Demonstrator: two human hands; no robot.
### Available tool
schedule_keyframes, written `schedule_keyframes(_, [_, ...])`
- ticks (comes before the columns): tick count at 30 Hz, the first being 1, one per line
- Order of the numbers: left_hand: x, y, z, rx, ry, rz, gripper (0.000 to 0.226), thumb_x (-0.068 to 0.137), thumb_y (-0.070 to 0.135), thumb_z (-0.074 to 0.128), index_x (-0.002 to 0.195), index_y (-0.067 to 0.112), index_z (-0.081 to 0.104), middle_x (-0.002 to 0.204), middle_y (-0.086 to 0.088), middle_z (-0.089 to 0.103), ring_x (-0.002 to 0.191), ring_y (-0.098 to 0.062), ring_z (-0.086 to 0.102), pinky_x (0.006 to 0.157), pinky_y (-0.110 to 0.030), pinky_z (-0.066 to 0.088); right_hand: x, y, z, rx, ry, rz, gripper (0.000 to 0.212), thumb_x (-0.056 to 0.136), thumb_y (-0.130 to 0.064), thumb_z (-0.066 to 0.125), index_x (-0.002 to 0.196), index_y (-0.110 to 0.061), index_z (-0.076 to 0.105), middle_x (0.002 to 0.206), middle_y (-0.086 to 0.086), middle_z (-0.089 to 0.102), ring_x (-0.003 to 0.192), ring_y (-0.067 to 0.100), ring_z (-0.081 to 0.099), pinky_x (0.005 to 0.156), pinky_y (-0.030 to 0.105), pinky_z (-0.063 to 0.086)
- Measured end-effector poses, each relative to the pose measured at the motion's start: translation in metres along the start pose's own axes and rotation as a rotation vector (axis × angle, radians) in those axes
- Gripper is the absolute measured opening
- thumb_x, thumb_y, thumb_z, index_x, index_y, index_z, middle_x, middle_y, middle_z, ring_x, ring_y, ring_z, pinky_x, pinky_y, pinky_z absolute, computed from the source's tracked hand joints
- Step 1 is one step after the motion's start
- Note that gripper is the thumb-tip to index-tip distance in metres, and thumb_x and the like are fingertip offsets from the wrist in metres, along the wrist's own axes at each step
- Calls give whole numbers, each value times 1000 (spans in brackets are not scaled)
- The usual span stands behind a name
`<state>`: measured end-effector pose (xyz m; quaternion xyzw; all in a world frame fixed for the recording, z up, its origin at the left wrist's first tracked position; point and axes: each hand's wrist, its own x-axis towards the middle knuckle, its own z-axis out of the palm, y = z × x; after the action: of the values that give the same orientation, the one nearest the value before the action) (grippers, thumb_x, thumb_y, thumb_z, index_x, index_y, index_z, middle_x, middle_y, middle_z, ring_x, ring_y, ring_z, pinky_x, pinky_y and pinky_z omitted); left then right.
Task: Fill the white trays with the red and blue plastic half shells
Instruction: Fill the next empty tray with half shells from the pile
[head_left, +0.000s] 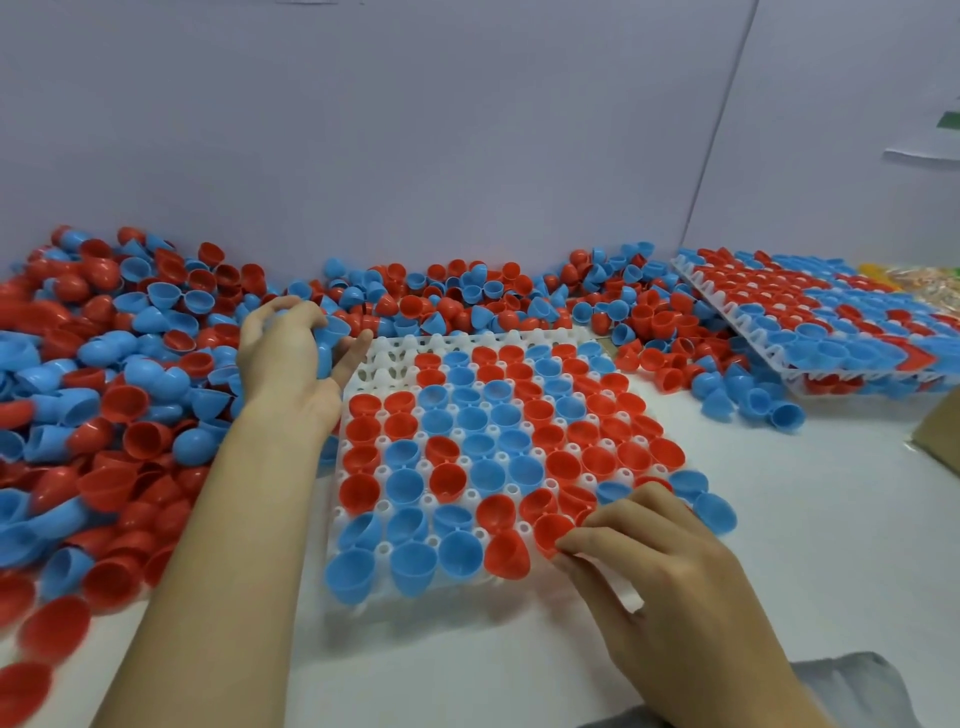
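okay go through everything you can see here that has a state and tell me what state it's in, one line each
White plastic tray in front: mostly filled, far-left pockets empty.
Stack of white trays at right: top tray full, tilted.
Loose pile of red and blue plastic half shells: unsorted, heaped on the table.
Left hand: gripping nested blue half shells over the far-left corner.
Right hand: fingertips pinching a red half shell at the near edge.

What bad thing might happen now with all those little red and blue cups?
1. The left hand holds several nested blue shells above the tray's empty far-left pockets; one might slip out and land crooked.
2. The right hand pinches a red shell at the white tray's near edge; a nudge might knock seated neighbours loose.
3. The loose pile crowds the tray's left side and may spill in.
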<state>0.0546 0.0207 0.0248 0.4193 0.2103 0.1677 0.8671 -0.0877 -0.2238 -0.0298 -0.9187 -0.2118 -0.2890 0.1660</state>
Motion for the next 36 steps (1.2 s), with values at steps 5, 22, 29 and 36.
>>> schedule_keyframes(5, [1, 0, 0, -11, 7, -1, 30, 93, -1, 54, 108, 24, 58, 123, -14, 51, 87, -22, 59, 58, -24, 58, -1, 1, 1, -8, -17, 26, 17, 74, -35, 69, 80, -25, 81, 79, -11, 67, 73, 10, 59, 58, 22, 56])
schedule_keyframes(22, [-1, 1, 0, -6, 8, -8, 30, 93, -2, 54, 106, 25, 59, 119, -12, 52, 90, -23, 59, 57, -24, 58, 10, -15, 5, 58, -109, -113, 22, 86, -44, 59, 88, -35, 78, 91, -14, 59, 84, 9, 53, 60, 28, 54])
schedule_keyframes(29, [-1, 0, 1, -4, 0, -7, 32, 93, -3, 54, 108, 25, 59, 118, -11, 50, 89, -22, 57, 58, -24, 58, 14, -14, 6, 111, -55, -76, 25, 83, -45, 56, 86, -34, 79, 86, -17, 64, 80, 6, 55, 59, 24, 55])
schedule_keyframes(36, [-1, 0, 0, -9, 5, -8, 31, 92, -3, 54, 106, 25, 59, 119, -12, 51, 87, -22, 57, 57, -24, 58, 11, -13, 8, 107, -39, -108, 17, 85, -37, 65, 87, -28, 80, 82, -18, 69, 76, 10, 56, 59, 29, 53])
